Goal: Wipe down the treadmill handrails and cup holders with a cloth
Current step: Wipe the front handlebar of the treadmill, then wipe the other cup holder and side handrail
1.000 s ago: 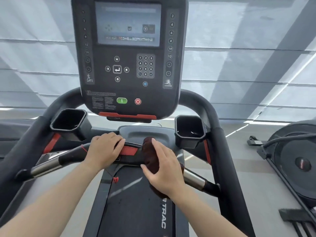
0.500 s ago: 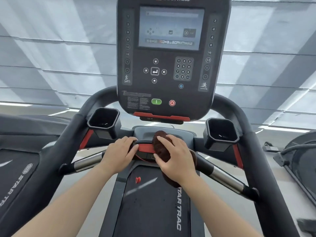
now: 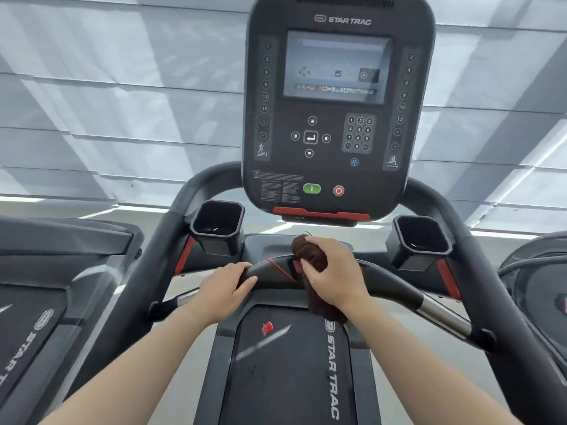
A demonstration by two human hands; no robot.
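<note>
A dark brown cloth (image 3: 310,254) is draped over the middle of the black front handrail (image 3: 389,285). My right hand (image 3: 333,273) is shut on the cloth and presses it onto the bar, with the cloth's tail hanging below my wrist. My left hand (image 3: 225,286) grips the same bar just left of centre, near a thin red cord. The left cup holder (image 3: 217,223) and the right cup holder (image 3: 419,240) are black bins flanking the console, apart from both hands.
The Star Trac console (image 3: 337,102) with screen and buttons rises directly ahead. The running belt (image 3: 291,363) lies below, with a red clip (image 3: 267,328) on it. Another treadmill (image 3: 46,286) stands to the left, other equipment (image 3: 540,286) to the right.
The view has swung left and tilted, so the treadmill sits further right. My right hand with the cloth has slid up over the bar's centre; my left hand has kept its grip.
</note>
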